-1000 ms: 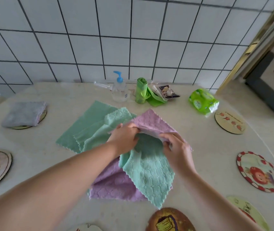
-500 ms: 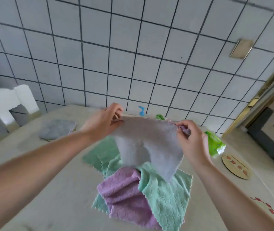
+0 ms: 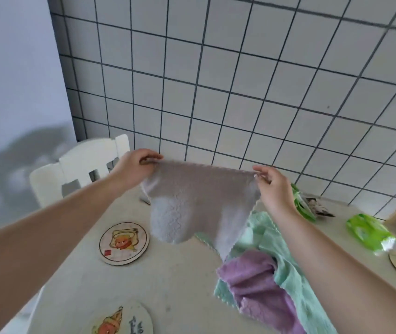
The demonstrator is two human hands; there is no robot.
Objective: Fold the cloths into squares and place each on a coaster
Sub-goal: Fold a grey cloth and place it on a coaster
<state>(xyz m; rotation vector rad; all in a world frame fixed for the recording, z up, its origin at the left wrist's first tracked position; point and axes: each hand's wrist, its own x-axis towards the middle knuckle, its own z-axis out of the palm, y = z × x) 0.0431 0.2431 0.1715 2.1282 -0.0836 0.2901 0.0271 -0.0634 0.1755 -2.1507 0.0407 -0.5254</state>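
Lifted higher, pale cloth [image 3: 192, 203] hangs pinched between left hand [image 3: 133, 168] and right hand [image 3: 272, 186].

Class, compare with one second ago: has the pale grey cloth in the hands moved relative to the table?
Yes. The pale grey cloth has risen off the pile: both hands now hold it stretched above the table.

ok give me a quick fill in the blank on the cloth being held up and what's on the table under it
1. Both hands, left hand and right hand, pinch the top corners of the ____ cloth.
2. On the table, the purple cloth lies on a ____ cloth.
3. The round coaster under the left forearm has ____ cloth on it.

Missing words: grey; green; no
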